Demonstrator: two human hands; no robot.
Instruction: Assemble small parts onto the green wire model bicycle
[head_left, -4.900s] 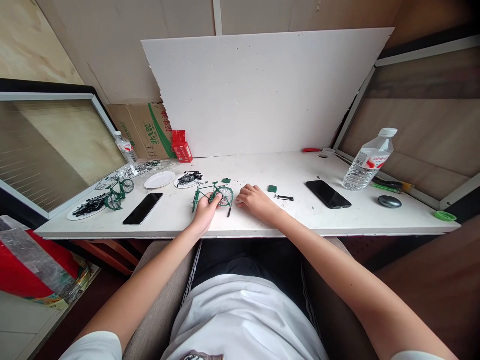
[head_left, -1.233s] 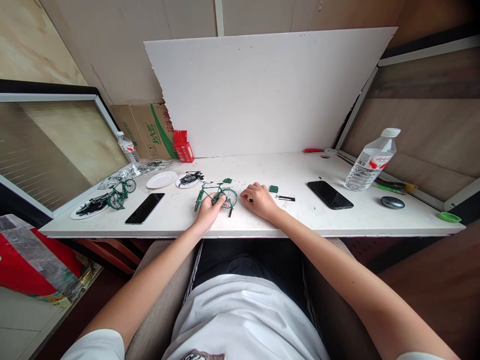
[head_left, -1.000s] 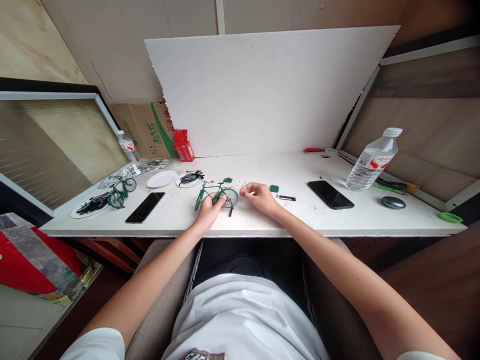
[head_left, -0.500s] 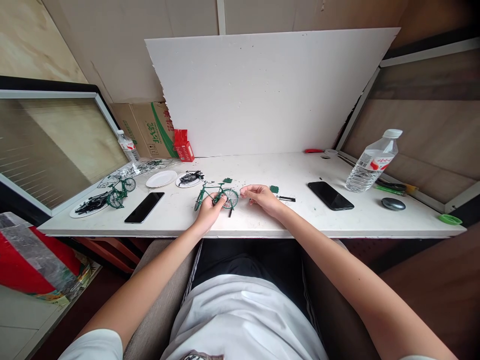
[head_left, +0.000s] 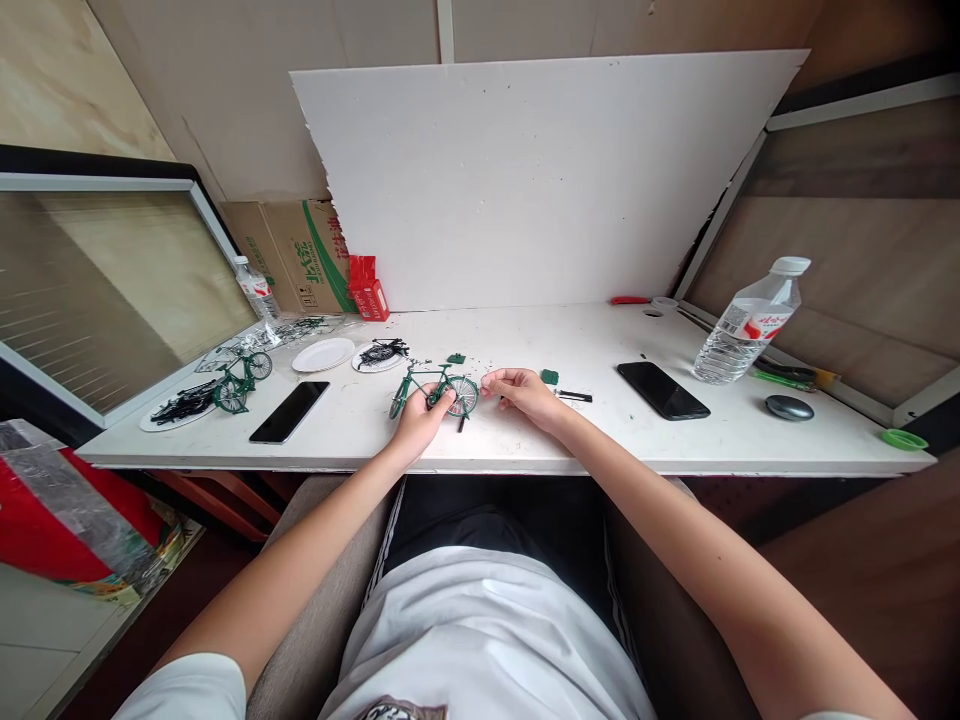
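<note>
My left hand [head_left: 422, 415] is closed around the lower middle of a green model bicycle [head_left: 435, 374], which stands upright with its rear wheel toward the right. Just right of that wheel is my right hand [head_left: 521, 390], its thumb and forefinger pinched together. Whatever they pinch, if anything, is too small to make out. A small green plastic piece [head_left: 550, 377] and a thin black strip [head_left: 575, 397] lie beside the right hand. Behind the bicycle sits another green piece [head_left: 456, 358], and a short black bit [head_left: 460, 425] lies below the rear wheel.
To the left are a second green model bicycle [head_left: 242, 382], a phone [head_left: 289, 412], a white plate [head_left: 323, 354] and a plate of black parts [head_left: 382, 354]. On the right stand another phone [head_left: 663, 390], a water bottle [head_left: 750, 325] and a grey mouse [head_left: 789, 407]. A white board [head_left: 555, 180] leans behind.
Both hands and the bicycle hold nearly the same place. The whole view has shifted very slightly.
</note>
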